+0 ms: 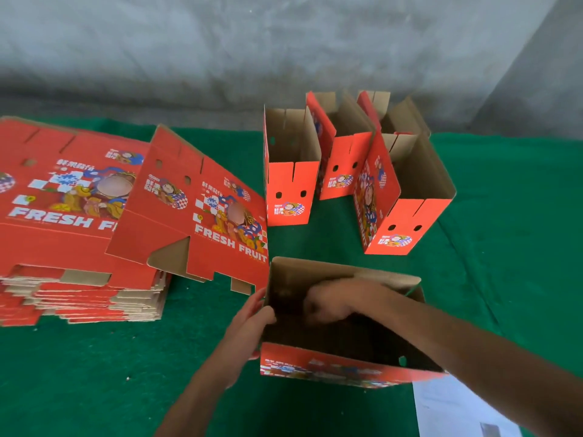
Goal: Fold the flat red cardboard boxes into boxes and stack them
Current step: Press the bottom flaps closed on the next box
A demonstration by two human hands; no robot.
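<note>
Standing open-topped, red box (340, 364)

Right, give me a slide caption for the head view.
Left hand grips the open box wall, right hand reaches inside; four folded boxes behind.

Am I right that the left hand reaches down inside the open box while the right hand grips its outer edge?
No, the hands are swapped. In the head view the right hand reaches down inside the open box, while the left hand grips its outer edge.
</note>
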